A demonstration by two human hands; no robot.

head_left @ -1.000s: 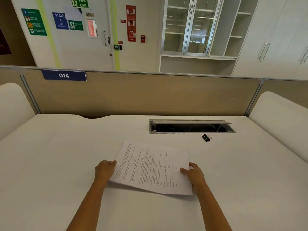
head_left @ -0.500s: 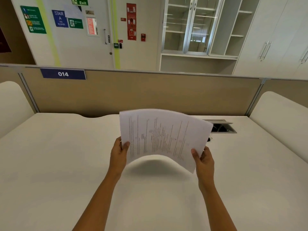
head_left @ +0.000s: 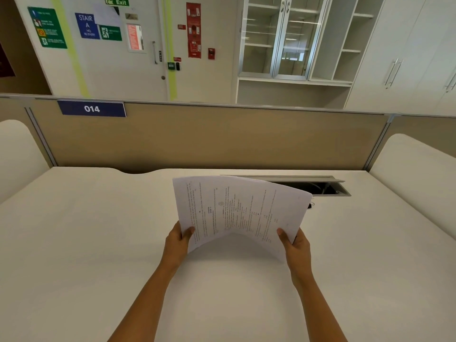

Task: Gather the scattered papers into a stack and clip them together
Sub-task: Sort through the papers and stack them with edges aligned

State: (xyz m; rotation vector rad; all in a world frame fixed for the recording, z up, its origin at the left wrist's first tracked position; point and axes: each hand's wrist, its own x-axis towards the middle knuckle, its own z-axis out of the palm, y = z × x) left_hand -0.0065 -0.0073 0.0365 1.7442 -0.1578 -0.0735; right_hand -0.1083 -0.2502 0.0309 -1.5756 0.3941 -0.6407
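Observation:
A stack of printed white papers is held upright above the white desk, bowed in the middle, its text running sideways. My left hand grips the stack's lower left edge, thumb in front. Holding the lower right edge is my right hand, thumb also on the front. A small black binder clip lies on the desk behind the papers' right edge, mostly hidden by them.
An open cable tray slot is set into the desk behind the papers. A beige partition with a blue "014" label closes the far edge. White rounded side panels flank the desk.
The papers lay flat on the desk a second ago; both hands lifted them upright. Since half a second ago they have sunk slightly toward the desk.

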